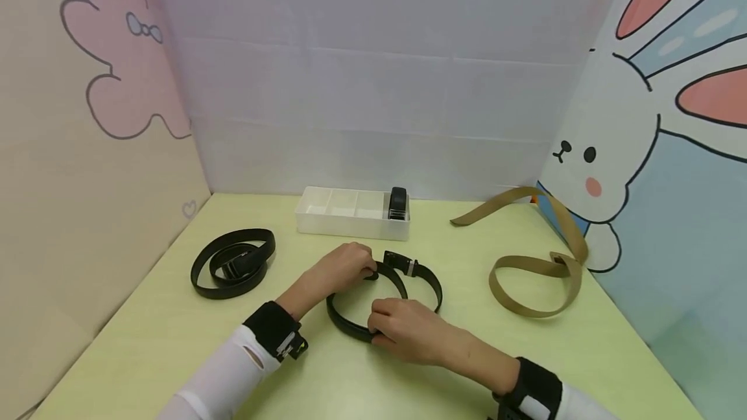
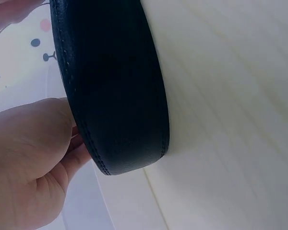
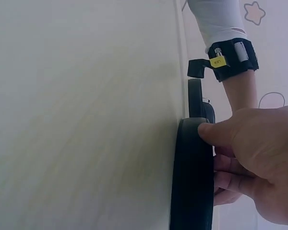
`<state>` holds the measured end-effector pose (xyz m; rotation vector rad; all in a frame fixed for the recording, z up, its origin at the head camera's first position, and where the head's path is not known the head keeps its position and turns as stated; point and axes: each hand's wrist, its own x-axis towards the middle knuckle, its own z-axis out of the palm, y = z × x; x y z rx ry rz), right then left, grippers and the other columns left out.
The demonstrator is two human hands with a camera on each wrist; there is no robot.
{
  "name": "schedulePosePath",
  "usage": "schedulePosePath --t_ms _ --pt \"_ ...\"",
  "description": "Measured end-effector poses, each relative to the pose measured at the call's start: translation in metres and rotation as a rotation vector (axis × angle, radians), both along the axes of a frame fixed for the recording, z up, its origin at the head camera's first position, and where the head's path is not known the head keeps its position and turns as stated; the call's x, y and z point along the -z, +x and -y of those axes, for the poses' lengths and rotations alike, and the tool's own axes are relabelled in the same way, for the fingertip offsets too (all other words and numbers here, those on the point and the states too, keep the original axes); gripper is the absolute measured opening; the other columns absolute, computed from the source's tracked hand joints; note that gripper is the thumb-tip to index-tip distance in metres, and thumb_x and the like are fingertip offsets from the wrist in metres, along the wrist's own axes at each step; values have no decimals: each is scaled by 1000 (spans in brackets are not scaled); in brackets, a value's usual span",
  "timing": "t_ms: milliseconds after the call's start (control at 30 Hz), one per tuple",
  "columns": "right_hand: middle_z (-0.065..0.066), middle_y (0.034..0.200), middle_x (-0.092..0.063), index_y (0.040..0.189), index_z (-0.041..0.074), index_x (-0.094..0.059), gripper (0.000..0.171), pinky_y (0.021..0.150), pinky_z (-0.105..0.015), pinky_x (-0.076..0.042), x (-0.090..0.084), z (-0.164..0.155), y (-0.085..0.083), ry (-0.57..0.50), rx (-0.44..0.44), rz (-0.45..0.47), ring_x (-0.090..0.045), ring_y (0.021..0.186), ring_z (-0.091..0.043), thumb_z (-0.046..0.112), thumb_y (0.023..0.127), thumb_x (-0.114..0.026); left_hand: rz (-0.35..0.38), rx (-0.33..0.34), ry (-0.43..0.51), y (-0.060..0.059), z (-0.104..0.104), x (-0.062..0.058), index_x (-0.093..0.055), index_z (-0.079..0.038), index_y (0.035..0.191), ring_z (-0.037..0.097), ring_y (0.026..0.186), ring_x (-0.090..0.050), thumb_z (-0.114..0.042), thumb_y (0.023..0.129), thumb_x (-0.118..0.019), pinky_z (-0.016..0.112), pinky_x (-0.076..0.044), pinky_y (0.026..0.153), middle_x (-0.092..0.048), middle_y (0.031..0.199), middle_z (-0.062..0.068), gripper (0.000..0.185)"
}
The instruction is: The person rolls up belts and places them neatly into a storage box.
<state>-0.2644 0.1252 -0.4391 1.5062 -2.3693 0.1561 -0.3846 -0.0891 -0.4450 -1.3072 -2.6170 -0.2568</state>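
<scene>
- Both hands are on a black belt [image 1: 382,297] lying as a loose loop on edge at the middle of the green table [image 1: 443,374].
- Left hand [image 1: 344,268] is curled over the far part of the loop near the buckle end [image 1: 403,262], fingers pinching the strap.
- Right hand [image 1: 408,329] grips the near part, thumb on the outer face and fingers curled inside; the right wrist view confirms this.
- Progress, judged: the coil is wide and slack, so rolling looks barely begun.
- A rolled black belt [image 1: 398,203] already stands in the right end compartment of the white divided box [image 1: 350,219]; its other compartments look empty.
- Another black belt [image 1: 233,269] sits coiled at the left, a tan webbing belt [image 1: 537,271] sprawls at the right; both untouched.
- Writing: none readable on the belts; a yellow tag [image 3: 218,62] on the left wristband is too small to read.
</scene>
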Motion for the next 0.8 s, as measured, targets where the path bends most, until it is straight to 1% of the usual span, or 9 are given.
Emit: schedulePosePath --t_ms 67,167,267,367,467,600,667,700,800 --pt "6 93 -67 96 17 -77 14 71 -16 -53 1 0 2 4 14 -43 -63 79 -3 16 95 -91 4 -6 0 1 2 -1 -85 -12 83 8 74 -62 -4 104 -79 21 -48 67 -76 84 2 23" --pt "6 91 -68 95 17 -78 14 72 -17 -55 -1 -3 6 39 39 -97 -64 80 -5 16 94 -92 15 -8 1 1 6 -1 -90 -12 91 14 82 -75 -5 104 -80 21 -54 70 -82 91 4 17" --pt "6 89 -69 95 16 -79 13 73 -19 -56 -3 -8 8 66 49 -111 -65 81 -6 16 94 -92 25 5 10 4 13 0 -92 -12 97 18 88 -79 -7 102 -82 22 -58 73 -84 94 4 12" --pt "6 87 -67 92 15 -78 14 75 -20 -56 -3 -19 5 69 42 -122 -64 80 -7 14 93 -92 32 30 27 7 19 2 -92 -11 98 17 87 -79 -6 101 -83 21 -58 73 -83 93 4 10" --pt "6 86 -64 90 15 -77 15 75 -22 -54 -2 -36 -5 65 35 -131 -60 79 -8 9 93 -90 46 57 31 10 26 3 -90 -10 96 14 88 -78 -3 101 -83 22 -59 75 -83 92 2 11" --pt "7 84 -59 88 16 -73 22 73 -22 -47 -3 -67 -24 73 38 -158 -48 76 -8 -2 93 -84 59 92 42 13 34 5 -89 -10 96 14 89 -79 -2 101 -81 25 -62 79 -83 94 2 12" --pt "6 84 -58 87 16 -72 25 73 -22 -45 -4 -85 -33 79 58 -159 -45 76 -9 -6 92 -82 62 108 60 14 38 7 -89 -10 97 15 90 -80 -1 101 -81 26 -63 80 -84 94 2 12" --pt "5 84 -58 87 16 -72 25 73 -22 -46 -4 -95 -37 81 76 -159 -45 77 -9 -6 92 -83 62 114 72 14 40 8 -89 -9 98 15 90 -80 -1 101 -81 26 -63 81 -84 95 3 11" --pt "3 88 -64 88 13 -76 23 73 -24 -53 -5 -119 -49 72 151 -127 -55 80 -13 -7 89 -87 63 114 112 15 47 13 -89 -8 100 15 90 -79 -1 100 -82 25 -63 81 -83 96 4 10"
